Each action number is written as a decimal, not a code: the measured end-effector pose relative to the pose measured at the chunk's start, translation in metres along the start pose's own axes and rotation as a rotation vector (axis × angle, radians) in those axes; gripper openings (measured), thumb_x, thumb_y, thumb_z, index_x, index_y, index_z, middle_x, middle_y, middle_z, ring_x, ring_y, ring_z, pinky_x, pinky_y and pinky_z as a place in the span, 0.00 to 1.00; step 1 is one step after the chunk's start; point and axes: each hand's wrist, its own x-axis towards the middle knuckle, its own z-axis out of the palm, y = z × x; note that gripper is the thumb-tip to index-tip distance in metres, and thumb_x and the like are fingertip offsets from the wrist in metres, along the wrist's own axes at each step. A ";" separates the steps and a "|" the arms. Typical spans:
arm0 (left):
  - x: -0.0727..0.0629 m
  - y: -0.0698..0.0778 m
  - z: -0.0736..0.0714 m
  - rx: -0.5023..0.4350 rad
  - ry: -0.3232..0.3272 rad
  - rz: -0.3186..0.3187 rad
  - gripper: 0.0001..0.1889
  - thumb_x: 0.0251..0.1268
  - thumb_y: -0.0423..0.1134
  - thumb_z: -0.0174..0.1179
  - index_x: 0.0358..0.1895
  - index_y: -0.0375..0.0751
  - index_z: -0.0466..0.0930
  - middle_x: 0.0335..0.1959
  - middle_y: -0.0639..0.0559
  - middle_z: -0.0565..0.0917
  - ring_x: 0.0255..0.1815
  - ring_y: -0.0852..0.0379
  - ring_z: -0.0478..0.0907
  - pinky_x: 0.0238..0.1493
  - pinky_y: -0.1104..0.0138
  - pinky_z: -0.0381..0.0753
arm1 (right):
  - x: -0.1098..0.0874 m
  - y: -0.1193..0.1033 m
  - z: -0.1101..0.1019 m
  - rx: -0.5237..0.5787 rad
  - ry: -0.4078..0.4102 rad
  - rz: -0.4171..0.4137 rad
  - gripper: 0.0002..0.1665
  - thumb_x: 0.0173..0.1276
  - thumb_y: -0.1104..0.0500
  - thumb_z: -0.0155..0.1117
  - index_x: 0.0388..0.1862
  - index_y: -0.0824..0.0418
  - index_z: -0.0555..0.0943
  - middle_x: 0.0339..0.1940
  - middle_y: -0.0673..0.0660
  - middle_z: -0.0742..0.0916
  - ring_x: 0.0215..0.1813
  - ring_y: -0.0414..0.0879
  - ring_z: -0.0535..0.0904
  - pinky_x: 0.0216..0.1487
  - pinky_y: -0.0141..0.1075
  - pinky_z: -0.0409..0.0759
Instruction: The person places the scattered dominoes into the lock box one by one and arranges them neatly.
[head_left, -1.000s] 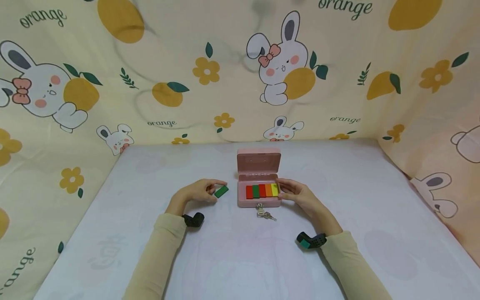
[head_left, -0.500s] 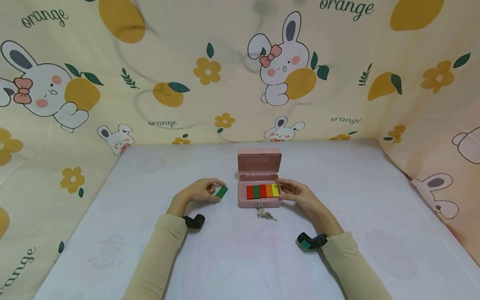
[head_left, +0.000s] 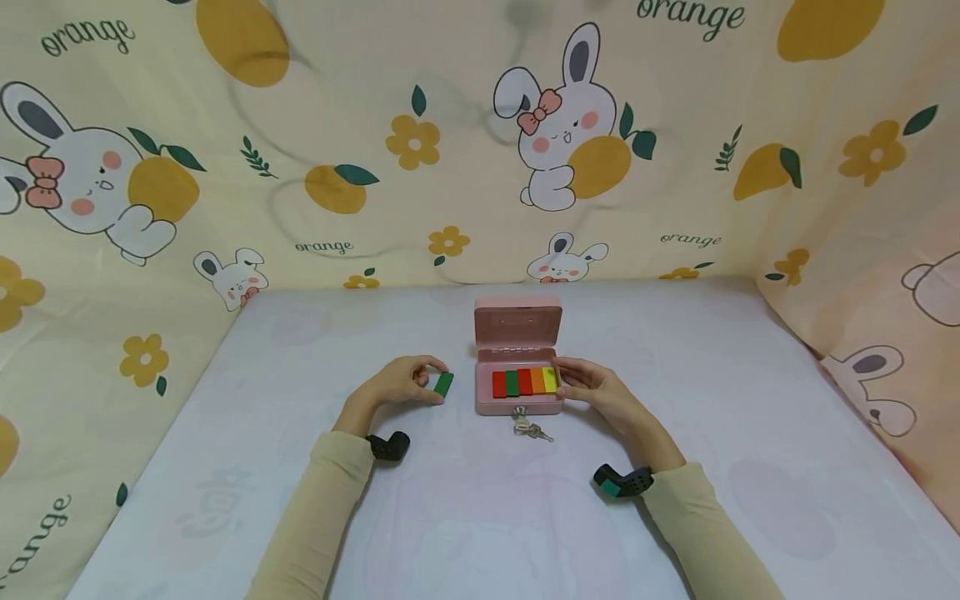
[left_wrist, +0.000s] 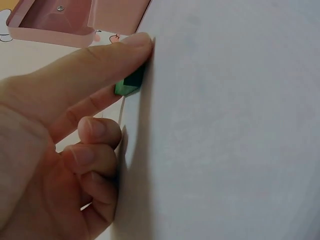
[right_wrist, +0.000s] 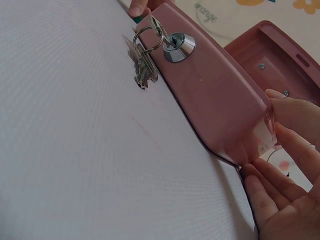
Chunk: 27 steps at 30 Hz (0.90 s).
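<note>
My left hand pinches a green block between thumb and index finger, low over the table and left of a pink cash box. In the left wrist view the thumb covers much of this block, while the other fingers curl near the table. The cash box stands with its lid raised. Inside lies a row of red, green, orange and yellow blocks. My right hand grips the box's right side; in the right wrist view its thumb lies at the rim and the fingers against the outer wall.
A key sits in the front lock, and more keys hang from its ring over the white table. Behind the table rises a printed cloth with rabbits and oranges. Each wrist wears a black camera mount.
The green block in my left fingers has turned steeper in the head view and shifted slightly left. My right hand and the cash box have stayed put.
</note>
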 end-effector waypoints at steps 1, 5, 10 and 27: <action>0.000 0.000 0.000 0.001 0.001 -0.001 0.25 0.52 0.40 0.72 0.55 0.40 0.77 0.22 0.57 0.66 0.27 0.62 0.63 0.36 0.69 0.63 | 0.000 0.000 0.000 -0.001 0.001 0.000 0.38 0.65 0.59 0.65 0.72 0.64 0.64 0.75 0.66 0.66 0.77 0.61 0.60 0.59 0.17 0.71; 0.001 -0.001 0.001 -0.009 0.006 -0.007 0.25 0.52 0.41 0.72 0.55 0.40 0.77 0.22 0.57 0.66 0.27 0.62 0.62 0.36 0.69 0.63 | 0.000 0.000 0.000 -0.010 0.000 -0.005 0.38 0.65 0.59 0.66 0.72 0.64 0.64 0.74 0.66 0.67 0.76 0.61 0.61 0.60 0.19 0.71; 0.001 0.001 0.002 -0.042 0.013 -0.028 0.25 0.52 0.41 0.72 0.55 0.40 0.77 0.22 0.57 0.66 0.27 0.60 0.63 0.37 0.68 0.63 | 0.001 0.000 0.000 -0.012 0.005 -0.007 0.38 0.64 0.58 0.66 0.72 0.63 0.64 0.74 0.65 0.67 0.76 0.61 0.61 0.63 0.22 0.70; -0.001 0.004 0.005 -0.072 0.053 -0.039 0.25 0.53 0.40 0.71 0.56 0.41 0.76 0.23 0.56 0.66 0.28 0.60 0.63 0.37 0.67 0.64 | 0.000 -0.001 0.000 -0.016 0.007 0.000 0.38 0.65 0.58 0.66 0.72 0.63 0.64 0.74 0.65 0.67 0.77 0.60 0.61 0.63 0.23 0.70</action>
